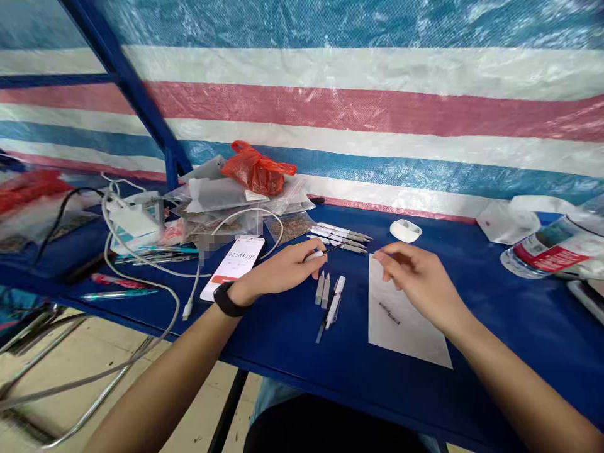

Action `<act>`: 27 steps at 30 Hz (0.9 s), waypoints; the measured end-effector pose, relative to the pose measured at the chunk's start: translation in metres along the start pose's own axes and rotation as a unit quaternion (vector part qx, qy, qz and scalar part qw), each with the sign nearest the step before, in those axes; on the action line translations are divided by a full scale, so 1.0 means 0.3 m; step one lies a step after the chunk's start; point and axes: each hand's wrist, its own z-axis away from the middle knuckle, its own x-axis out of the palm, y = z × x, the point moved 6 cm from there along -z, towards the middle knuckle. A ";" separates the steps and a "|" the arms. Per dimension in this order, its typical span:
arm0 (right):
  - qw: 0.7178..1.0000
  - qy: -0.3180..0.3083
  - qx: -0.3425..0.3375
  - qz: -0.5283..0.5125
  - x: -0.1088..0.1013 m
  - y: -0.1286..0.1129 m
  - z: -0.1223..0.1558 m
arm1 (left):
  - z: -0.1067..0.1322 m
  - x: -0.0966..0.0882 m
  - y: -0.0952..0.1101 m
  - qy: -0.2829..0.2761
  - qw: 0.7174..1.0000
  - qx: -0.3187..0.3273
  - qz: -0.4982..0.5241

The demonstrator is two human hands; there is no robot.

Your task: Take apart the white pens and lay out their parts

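My left hand, with a black band on the wrist, is closed around a thin pen part whose dark tip points right. My right hand hovers over the top of a white paper sheet, fingers pinched together on something too small to make out. A few small dark springs lie on the sheet. Between my hands lie loose white pen parts on the blue table. Several assembled white pens lie just behind them.
A phone showing a timer lies left of my left hand, with a white cable beside it. Plastic bags and a red bag are piled behind. A white cap, a water bottle and coloured pens also lie about.
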 end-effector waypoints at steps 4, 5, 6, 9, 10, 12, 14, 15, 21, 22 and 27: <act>0.984 -0.104 0.038 -0.138 0.117 -0.018 0.029 | 0.037 0.040 0.084 -0.025 0.998 0.048 0.021; 0.978 -0.111 0.036 -0.175 0.134 -0.027 0.034 | 0.043 0.052 0.102 -0.033 0.997 0.061 0.022; 0.972 -0.107 0.030 -0.205 0.144 -0.035 0.036 | 0.048 0.061 0.117 -0.036 0.996 0.073 0.021; 0.964 -0.048 0.015 -0.261 0.129 -0.043 0.027 | 0.057 0.067 0.128 -0.019 0.996 0.081 0.014; 0.960 -0.012 0.015 -0.278 0.108 -0.039 0.020 | 0.060 0.060 0.118 -0.004 0.998 0.070 0.010; 0.945 0.072 0.021 -0.318 0.051 -0.024 0.005 | 0.066 0.030 0.076 0.047 0.998 0.024 -0.021; 0.926 0.143 0.039 -0.348 -0.007 -0.006 -0.005 | 0.076 -0.012 0.020 0.112 0.989 -0.039 -0.086; 0.918 0.167 0.052 -0.357 -0.030 0.001 -0.008 | 0.080 -0.028 -0.005 0.132 0.981 -0.067 -0.123; 0.903 0.198 0.091 -0.371 -0.074 0.005 -0.004 | 0.060 -0.024 -0.066 0.108 0.977 -0.101 -0.157; 0.904 0.195 0.093 -0.368 -0.073 0.005 -0.002 | 0.055 -0.017 -0.063 0.099 0.979 -0.096 -0.150; 0.909 0.186 0.103 -0.358 -0.074 0.013 0.002 | 0.049 -0.009 -0.049 0.079 0.984 -0.098 -0.125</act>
